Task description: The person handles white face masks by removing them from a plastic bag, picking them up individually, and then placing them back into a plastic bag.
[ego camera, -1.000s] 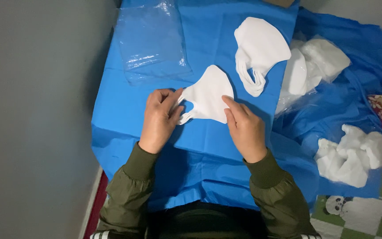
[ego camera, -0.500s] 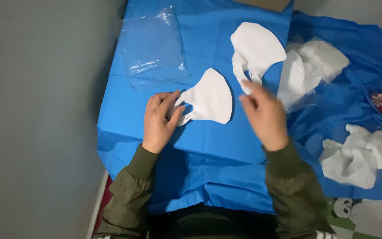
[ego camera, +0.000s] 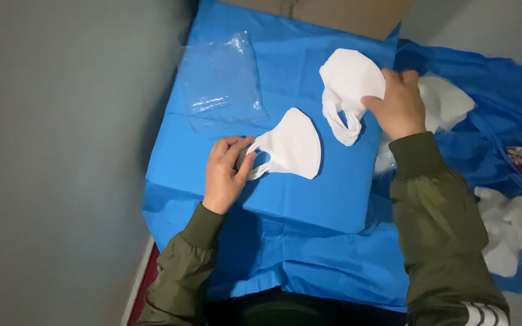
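Left hand point(ego camera: 228, 175) lying flat, pinning folded mask point(ego camera: 294, 145) ear loops mid-cloth point(ego camera: 333, 205) (steadying it); right hand point(ego camera: 397, 105) pinching mask stack point(ego camera: 348, 78) near far edge.

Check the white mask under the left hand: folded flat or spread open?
Folded flat. The white mask lies on the blue sheet as a flat half-shape with one curved edge, and the left hand rests on its ear loops.
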